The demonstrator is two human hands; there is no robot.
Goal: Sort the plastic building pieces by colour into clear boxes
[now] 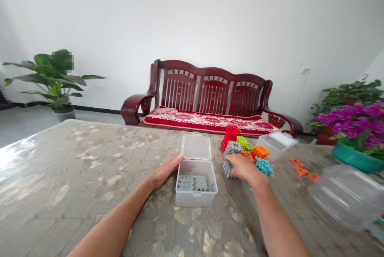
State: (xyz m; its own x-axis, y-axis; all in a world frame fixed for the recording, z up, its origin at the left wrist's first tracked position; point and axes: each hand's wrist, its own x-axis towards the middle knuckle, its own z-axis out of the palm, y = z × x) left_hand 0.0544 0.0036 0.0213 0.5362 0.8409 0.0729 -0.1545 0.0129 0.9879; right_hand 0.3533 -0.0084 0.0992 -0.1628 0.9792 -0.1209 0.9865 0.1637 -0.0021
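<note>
Head view. The fingers (177, 160) of the left hand (165, 172) are extended, not closed, and are laid against the left wall of the open storage box (196, 199), near its hinged lid (196, 147). Flat grey interlocking tiles (192, 183) are contained in the box. The fingers of the right hand (246, 169) are curled around a grey block cluster (228, 168), located on the table (156, 217) just to the right of the box; its upper part is seen beyond the fingertips, and its lower part beside and below them. The firmness of the grip cannot be told.

Several faults are judged possible. The grey cluster may be pulled apart if only its outer pieces are pinched. The red cluster (231, 133), the lime cluster (244, 143), the orange cluster (260, 152) and the blue cluster (264, 166) may be dragged or scattered, since they are crowded close to the right hand. The box may be slid or tipped if its wall is pushed unevenly by the left fingers, and the upright lid may be knocked shut if it is brushed.
</note>
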